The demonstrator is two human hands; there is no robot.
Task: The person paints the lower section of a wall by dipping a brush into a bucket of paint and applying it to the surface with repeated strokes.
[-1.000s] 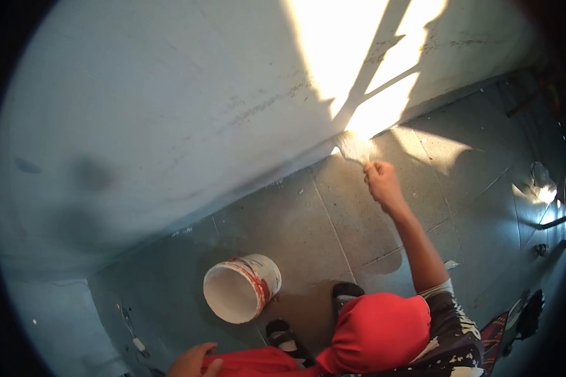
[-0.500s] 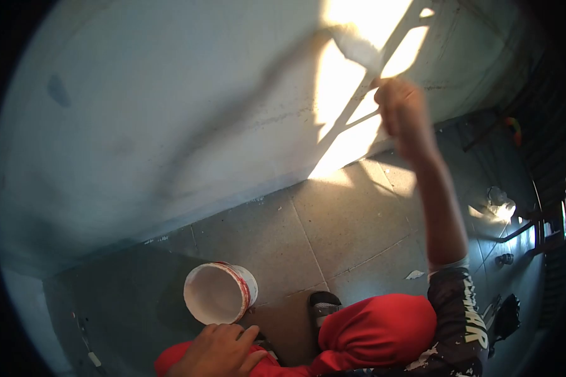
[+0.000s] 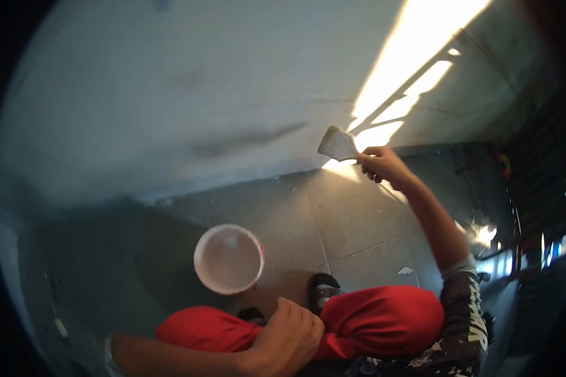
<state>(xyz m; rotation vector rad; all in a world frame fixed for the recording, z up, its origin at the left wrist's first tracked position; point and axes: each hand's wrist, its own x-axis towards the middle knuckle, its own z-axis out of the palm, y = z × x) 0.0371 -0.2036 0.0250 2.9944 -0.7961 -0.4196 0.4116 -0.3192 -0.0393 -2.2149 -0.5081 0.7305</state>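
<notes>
1. Gripping a wide flat brush (image 3: 338, 144) by its short handle, the right hand (image 3: 380, 164) sits at about 2 o'clock in the view. Its fingers are curled tight round the handle and the arm is stretched out from the body.
2. The brush head juts toward 10 o'clock from that hand. Its pale bristles lie against the foot of the grey wall (image 3: 201, 94), just above the joint with the tiled floor (image 3: 358, 220) and at the edge of a bright sun patch.
3. The brush looks light, with a stiff handle and soft bristles that will bend and splay under pressure. Any wet coating would likely make the handle slippery, so the firmest hold is low on the handle, close to the head.
4. The left hand (image 3: 289, 339) is at 6 o'clock, closed in a loose fist. It holds nothing and rests on the red shorts (image 3: 383, 320) over a bent knee.
5. A round bucket (image 3: 195, 259) stands on the floor at 7 o'clock, well apart from the brush, open-topped and white inside. It probably weighs far more than the brush, and its contents would slosh if it were tipped.
6. A dark sandal (image 3: 324, 292) shows just beside the bucket, at its 4 o'clock.
</notes>
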